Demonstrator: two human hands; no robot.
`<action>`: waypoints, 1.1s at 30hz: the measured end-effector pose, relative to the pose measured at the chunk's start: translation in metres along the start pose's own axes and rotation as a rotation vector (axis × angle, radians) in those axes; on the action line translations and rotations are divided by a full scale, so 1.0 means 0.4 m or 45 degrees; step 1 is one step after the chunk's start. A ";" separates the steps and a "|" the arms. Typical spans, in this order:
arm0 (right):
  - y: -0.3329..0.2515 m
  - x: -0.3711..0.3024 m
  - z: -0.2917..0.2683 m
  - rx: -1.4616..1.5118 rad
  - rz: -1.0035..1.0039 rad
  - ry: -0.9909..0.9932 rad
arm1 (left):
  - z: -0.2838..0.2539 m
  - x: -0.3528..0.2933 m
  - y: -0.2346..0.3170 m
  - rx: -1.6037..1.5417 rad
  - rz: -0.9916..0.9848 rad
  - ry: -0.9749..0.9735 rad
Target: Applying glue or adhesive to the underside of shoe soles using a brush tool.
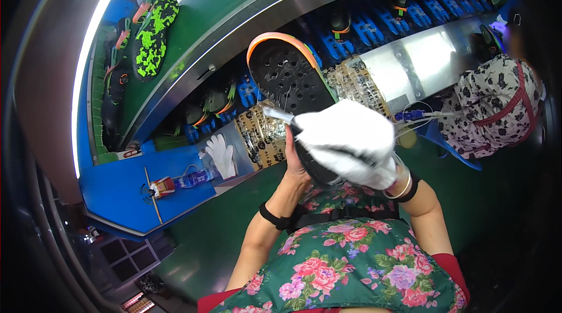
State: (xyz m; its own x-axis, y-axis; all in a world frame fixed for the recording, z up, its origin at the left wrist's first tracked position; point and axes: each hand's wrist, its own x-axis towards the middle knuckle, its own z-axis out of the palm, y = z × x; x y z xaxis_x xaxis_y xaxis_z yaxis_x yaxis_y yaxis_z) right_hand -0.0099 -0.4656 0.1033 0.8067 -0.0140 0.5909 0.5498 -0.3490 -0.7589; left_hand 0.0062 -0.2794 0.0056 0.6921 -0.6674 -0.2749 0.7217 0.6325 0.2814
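Note:
Before my body is a black clog (287, 79) with round holes and an orange-and-green rim. My left hand (294, 158), bare, grips its near part from the left side, with the fingers mostly hidden. My right hand (351, 140), in a white glove, is over the near part of the clog and blurred by motion. Out of the glove's left side sticks a slim tool (278, 114) with a pale, blurred tip; its exact kind cannot be made out. The gloved fingers are closed around it, and they hide much of the clog's near end.
Beyond runs a conveyor line with blue shoe holders (369, 29) and several clogs. A green-soled shoe (155, 38) lies on the upper green belt. At left, a blue table (111, 190) bears a bottle (196, 178) and a white glove (221, 155). A co-worker (497, 102) is at right.

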 end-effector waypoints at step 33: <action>0.037 -0.118 0.046 0.301 0.046 0.047 | 0.055 0.074 0.064 0.041 0.115 -0.042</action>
State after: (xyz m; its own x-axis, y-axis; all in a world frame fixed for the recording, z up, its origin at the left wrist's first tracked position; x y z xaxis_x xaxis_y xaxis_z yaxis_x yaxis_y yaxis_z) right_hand -0.0358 -0.4529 0.0593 0.8205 -0.0583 0.5686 0.5598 -0.1187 -0.8201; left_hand 0.0448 -0.2916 0.0251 0.7531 -0.6211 -0.2169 0.6551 0.6781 0.3331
